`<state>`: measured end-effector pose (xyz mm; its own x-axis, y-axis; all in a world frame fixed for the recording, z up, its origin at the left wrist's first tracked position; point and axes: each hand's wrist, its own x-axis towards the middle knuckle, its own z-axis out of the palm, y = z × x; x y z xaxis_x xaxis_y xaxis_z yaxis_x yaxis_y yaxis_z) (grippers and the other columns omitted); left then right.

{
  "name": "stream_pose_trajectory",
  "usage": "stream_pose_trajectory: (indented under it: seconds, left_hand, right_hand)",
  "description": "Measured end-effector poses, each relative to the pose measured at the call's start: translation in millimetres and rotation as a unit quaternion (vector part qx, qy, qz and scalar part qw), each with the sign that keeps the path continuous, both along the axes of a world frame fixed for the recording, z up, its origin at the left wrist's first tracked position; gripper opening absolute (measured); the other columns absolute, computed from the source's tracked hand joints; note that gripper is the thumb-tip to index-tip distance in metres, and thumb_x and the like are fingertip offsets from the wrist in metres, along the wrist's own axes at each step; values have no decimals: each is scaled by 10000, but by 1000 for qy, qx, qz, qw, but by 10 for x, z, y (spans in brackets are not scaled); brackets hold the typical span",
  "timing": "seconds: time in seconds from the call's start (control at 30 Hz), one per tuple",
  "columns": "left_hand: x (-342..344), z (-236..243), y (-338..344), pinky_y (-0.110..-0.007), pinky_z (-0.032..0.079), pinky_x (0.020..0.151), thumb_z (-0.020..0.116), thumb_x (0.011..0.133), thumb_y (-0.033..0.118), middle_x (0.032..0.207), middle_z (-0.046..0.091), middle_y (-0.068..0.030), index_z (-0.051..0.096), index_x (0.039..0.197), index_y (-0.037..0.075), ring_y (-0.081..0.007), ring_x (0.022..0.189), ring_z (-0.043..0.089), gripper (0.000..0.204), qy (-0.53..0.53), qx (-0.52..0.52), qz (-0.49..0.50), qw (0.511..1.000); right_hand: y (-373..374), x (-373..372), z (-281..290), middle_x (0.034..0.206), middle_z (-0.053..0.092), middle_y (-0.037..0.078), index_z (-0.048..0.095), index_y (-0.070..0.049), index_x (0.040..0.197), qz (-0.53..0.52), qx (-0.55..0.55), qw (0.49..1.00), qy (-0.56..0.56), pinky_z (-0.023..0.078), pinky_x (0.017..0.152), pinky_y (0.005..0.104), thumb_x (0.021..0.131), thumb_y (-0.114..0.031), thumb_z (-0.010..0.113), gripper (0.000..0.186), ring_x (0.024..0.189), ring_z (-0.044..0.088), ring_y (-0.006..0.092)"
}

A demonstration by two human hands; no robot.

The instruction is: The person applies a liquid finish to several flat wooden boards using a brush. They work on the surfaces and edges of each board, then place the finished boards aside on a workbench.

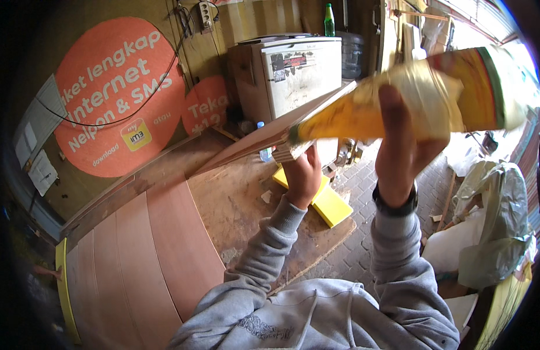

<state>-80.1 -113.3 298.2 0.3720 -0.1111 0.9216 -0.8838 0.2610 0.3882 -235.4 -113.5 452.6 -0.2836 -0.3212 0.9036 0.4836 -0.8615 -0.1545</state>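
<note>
My left hand (299, 178) grips the near end of a raised thin wooden panel (246, 143), whose pale layered edge points up toward me. My right hand (398, 157) holds up a yellow-orange plastic bag (474, 87) with green and red bands, slightly blurred. The bag's narrow corner is at the panel's edge, just above my left hand; whether they touch I cannot tell. More reddish wooden boards (130, 251) lie side by side on the worn wooden table (223, 216). Yellow blocks (331, 207) rest near the table's right edge, below my hands.
A white fridge (299, 76) stands behind, with a green bottle (329, 20) and a water jug. A clear bottle (264, 153) stands behind the panel. Plastic-covered material (491, 221) is piled at right beside the paved floor. Another person's hand (51, 273) shows at far left.
</note>
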Motion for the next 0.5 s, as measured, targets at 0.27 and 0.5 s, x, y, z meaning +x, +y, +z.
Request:
stream_pose_trajectory:
  seconds: [0.27, 0.5]
  left_hand:
    - [-105, -120, -86, -383, 560, 839, 573, 1011, 97, 1120, 669, -223, 557, 1203, -90, -303, 1025, 698, 269, -4, 17, -3, 1000]
    - [-188, -276, -141, -547, 464, 906, 628, 944, 91, 1192, 610, -297, 536, 1275, -78, -482, 1073, 607, 383, 34, 36, -13, 999]
  right_hand:
    - [-60, -99, -68, 902, 704, 39, 704, 33, 992, -37, 18, 997, 61, 494, 751, 256, 877, -129, 764, 207, 801, 638, 107]
    - [-181, -142, -196, 812, 722, 43, 735, 23, 926, -86, -11, 996, 4, 522, 676, 259, 854, -99, 773, 147, 711, 657, 101]
